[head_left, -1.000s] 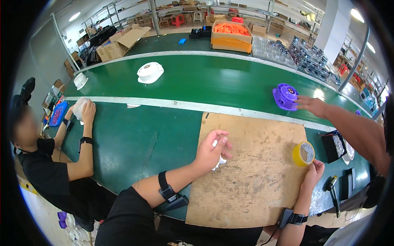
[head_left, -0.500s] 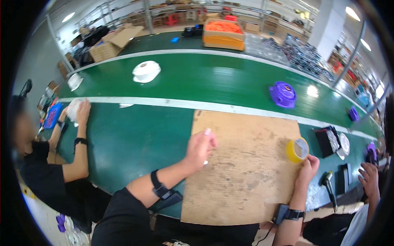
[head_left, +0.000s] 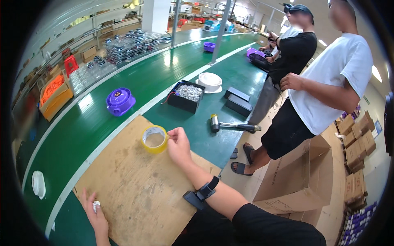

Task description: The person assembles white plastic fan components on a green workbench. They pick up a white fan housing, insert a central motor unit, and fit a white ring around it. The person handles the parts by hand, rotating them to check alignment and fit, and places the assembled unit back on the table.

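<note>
My right hand point(head_left: 179, 146) is closed, its fingertips pinching the right edge of a roll of yellow packing tape point(head_left: 155, 148). The roll is tilted over the upper part of a brown cardboard sheet point(head_left: 135, 184); whether it touches the sheet I cannot tell. At the sheet's lower left edge is my left hand point(head_left: 95, 217), open with fingers stretched out. A small white piece point(head_left: 96, 206) shows by its thumb; whether it is worn or held is unclear. A mallet point(head_left: 232, 125) with a black and yellow head lies on the green table, right of the tape.
Beyond the sheet, a black box point(head_left: 184, 96) of shiny contents, a white round housing point(head_left: 210, 83) and two black blocks point(head_left: 239, 102) sit on the table. A purple housing point(head_left: 120, 101) and a white part point(head_left: 38, 184) are on the green belt. People stand at right near a large carton point(head_left: 295, 184).
My view has swung right, bringing in the standing people and carton. My right hand still has the tape roll; the left hand now appears at the sheet's edge, fingers more spread.
</note>
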`<state>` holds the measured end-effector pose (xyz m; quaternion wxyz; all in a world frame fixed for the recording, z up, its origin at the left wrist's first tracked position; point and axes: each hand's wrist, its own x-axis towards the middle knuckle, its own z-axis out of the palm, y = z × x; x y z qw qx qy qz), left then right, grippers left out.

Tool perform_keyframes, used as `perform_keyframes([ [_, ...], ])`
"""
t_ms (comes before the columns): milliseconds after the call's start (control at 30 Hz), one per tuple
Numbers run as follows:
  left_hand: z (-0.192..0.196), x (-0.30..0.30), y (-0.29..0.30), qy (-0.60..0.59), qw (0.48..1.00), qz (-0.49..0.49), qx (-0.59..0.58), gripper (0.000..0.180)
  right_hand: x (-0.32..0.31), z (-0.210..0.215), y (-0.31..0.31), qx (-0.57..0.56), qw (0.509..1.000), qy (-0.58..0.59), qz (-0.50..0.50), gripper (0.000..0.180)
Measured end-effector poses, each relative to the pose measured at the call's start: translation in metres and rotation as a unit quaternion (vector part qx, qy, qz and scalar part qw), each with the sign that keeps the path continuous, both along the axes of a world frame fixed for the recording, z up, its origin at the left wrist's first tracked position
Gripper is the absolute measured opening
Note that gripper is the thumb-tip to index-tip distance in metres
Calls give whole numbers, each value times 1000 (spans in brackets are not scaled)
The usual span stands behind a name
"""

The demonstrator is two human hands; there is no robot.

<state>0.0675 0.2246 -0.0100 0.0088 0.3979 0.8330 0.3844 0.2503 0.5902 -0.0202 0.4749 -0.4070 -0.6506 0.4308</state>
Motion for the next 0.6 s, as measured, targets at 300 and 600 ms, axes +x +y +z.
perform_keyframes([
  [300, -10, -1, 1, 5, 999, 16, 33, 31, 7, -2, -11, 21, 1000, -5, 2, 19],
  [600, -3, -25, -4, -181, 939, 64, 286, 24, 5, -7, 10, 38, 998, 53, -3, 15],
])
